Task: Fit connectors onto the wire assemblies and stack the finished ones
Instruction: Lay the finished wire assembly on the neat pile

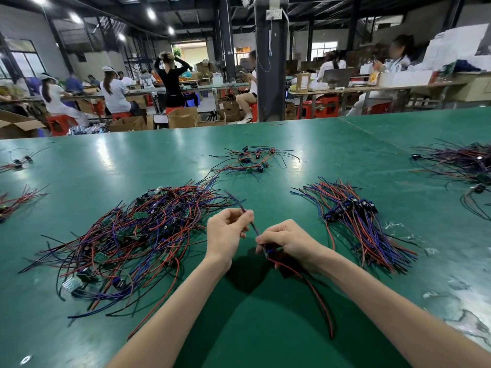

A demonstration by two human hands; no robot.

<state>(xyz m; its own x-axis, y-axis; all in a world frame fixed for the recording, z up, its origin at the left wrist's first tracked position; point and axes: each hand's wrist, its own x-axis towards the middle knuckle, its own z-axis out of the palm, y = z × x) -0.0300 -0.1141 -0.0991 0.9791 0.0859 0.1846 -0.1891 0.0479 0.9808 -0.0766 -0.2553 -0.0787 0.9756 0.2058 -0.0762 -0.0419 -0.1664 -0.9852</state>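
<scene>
Wire assembly [254,228] held between both hands, over the table | left hand [227,235] pinching its wire, right hand [287,240] curled round the blue connector [269,251] | progress, I'd say early: neat stack [353,216] just right of the right hand looks finished, bigger tangled pile [138,235] left of the left hand still waiting | green table [265,328], busy workshop with seated workers beyond.

You're sitting in a factory assembly hall. Your long green workbench [265,328] is strewn with heaps of red and blue wires [127,235]. Beyond it, rows of other tables [385,88] seat workers [114,91] on red plastic stools [59,123]. Cardboard boxes [183,116] crowd the floor, and ceiling lights [151,13] hang under bare dark beams [202,14].
</scene>
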